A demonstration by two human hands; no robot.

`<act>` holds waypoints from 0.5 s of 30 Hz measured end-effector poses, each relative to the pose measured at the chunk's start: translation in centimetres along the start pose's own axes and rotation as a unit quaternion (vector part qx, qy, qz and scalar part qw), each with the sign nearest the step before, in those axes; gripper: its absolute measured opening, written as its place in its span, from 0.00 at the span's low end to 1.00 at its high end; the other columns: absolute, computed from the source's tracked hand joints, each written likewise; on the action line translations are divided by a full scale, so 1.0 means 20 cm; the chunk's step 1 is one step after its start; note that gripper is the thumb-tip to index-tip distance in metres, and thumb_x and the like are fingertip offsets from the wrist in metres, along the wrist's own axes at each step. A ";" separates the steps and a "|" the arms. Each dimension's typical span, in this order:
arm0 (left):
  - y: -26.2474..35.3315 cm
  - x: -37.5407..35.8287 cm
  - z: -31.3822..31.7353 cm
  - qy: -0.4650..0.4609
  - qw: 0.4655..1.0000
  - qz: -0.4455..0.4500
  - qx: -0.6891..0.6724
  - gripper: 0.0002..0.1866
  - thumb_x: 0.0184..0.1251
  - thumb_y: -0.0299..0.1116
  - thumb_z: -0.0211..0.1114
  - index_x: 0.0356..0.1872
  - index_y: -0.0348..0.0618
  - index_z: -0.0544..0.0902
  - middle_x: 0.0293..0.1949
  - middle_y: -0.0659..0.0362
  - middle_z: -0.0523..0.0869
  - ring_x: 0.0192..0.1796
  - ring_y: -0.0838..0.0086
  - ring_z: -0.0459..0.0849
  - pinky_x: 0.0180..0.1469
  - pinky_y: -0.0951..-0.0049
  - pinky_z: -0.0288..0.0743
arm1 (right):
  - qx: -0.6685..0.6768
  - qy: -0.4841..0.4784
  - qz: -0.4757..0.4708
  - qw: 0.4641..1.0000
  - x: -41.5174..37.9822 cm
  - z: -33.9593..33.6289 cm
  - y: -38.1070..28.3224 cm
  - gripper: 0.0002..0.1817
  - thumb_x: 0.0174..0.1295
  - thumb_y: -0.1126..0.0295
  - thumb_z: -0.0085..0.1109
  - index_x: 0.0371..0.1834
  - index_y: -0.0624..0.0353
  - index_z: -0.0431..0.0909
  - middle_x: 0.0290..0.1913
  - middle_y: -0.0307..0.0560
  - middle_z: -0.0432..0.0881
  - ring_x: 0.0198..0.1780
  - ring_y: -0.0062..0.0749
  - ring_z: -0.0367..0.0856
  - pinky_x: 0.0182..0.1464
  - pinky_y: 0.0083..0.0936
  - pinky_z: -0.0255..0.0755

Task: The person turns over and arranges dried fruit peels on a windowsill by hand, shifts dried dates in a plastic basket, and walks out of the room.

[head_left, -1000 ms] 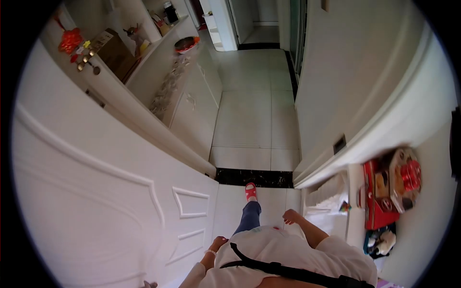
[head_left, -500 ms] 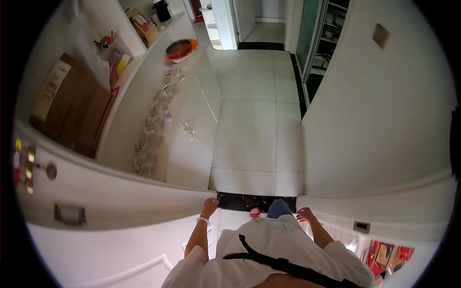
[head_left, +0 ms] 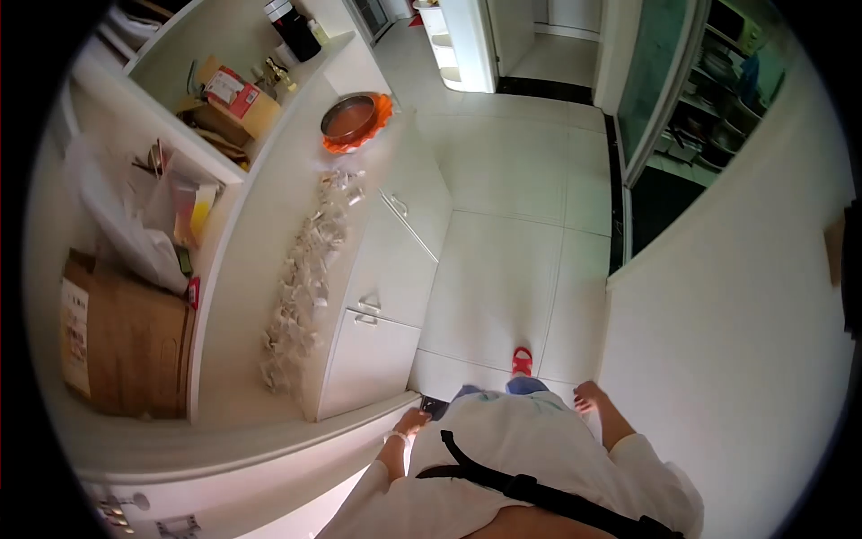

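Left hand (head_left: 414, 420) on door edge (head_left: 296, 431), fingers curled round it; door at lower left. Right hand (head_left: 588, 393) empty, fingers loosely spread near wall (head_left: 718, 296). Advice: keep fingers clear of frame side, ease door, watch cabinet corner (head_left: 368, 359).

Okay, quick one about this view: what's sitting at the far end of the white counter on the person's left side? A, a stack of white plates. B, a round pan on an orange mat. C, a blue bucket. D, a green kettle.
B: at the far end of the white counter a round pan rests on an orange mat, beyond a line of small pale wrapped pieces running along the counter.
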State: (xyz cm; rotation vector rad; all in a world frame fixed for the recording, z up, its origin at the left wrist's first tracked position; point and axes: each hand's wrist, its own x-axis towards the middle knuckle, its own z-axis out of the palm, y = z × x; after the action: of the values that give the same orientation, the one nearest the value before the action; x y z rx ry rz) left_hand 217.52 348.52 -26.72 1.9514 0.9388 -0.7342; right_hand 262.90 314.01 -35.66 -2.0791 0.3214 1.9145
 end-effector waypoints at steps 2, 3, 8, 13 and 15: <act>0.04 0.24 -0.07 0.022 0.946 0.064 0.318 0.10 0.63 0.41 0.63 0.32 0.48 0.85 0.33 0.46 0.87 0.41 0.53 0.88 0.42 0.55 0.82 | 0.032 0.019 -0.066 0.997 -0.04 -0.25 -0.29 0.12 0.68 0.61 0.58 0.39 0.60 0.77 0.28 0.51 0.82 0.22 0.38 0.81 0.28 0.42 0.81; 0.12 0.30 -0.16 0.114 0.948 0.128 0.267 0.10 0.61 0.40 0.65 0.31 0.46 0.85 0.34 0.46 0.87 0.40 0.53 0.88 0.42 0.55 0.82 | 0.057 0.067 -0.120 0.989 -0.07 -0.33 -0.44 0.08 0.67 0.65 0.58 0.38 0.58 0.76 0.27 0.51 0.82 0.20 0.38 0.80 0.25 0.41 0.80; 0.64 0.60 -0.58 0.152 0.970 -0.032 -0.189 0.15 0.65 0.40 0.62 0.40 0.37 0.88 0.30 0.54 0.89 0.32 0.69 0.90 0.35 0.70 0.83 | 0.075 0.135 -0.277 0.948 -0.09 -0.61 -1.18 0.06 0.65 0.67 0.57 0.36 0.57 0.78 0.29 0.48 0.84 0.25 0.34 0.84 0.25 0.36 0.80; 0.65 1.11 -0.87 0.102 0.989 0.104 -0.011 0.16 0.67 0.43 0.64 0.42 0.39 0.87 0.30 0.56 0.89 0.32 0.68 0.90 0.32 0.66 0.83 | 0.126 0.068 -0.298 0.944 -0.03 -0.63 -1.54 0.09 0.66 0.64 0.58 0.39 0.58 0.78 0.34 0.49 0.85 0.30 0.35 0.86 0.30 0.36 0.81; 0.63 1.33 -1.02 0.129 0.963 0.189 0.145 0.16 0.68 0.44 0.65 0.43 0.41 0.86 0.31 0.57 0.89 0.32 0.66 0.90 0.33 0.64 0.84 | 0.143 0.048 -0.254 0.955 0.02 -0.69 -1.62 0.10 0.65 0.63 0.59 0.39 0.59 0.79 0.33 0.50 0.85 0.30 0.36 0.86 0.29 0.35 0.81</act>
State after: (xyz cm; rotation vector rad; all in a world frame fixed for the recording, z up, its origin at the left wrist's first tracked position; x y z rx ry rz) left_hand 245.51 370.35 -31.69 2.4394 0.5971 -0.4191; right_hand 287.34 339.31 -33.04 -1.8392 0.0631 1.3802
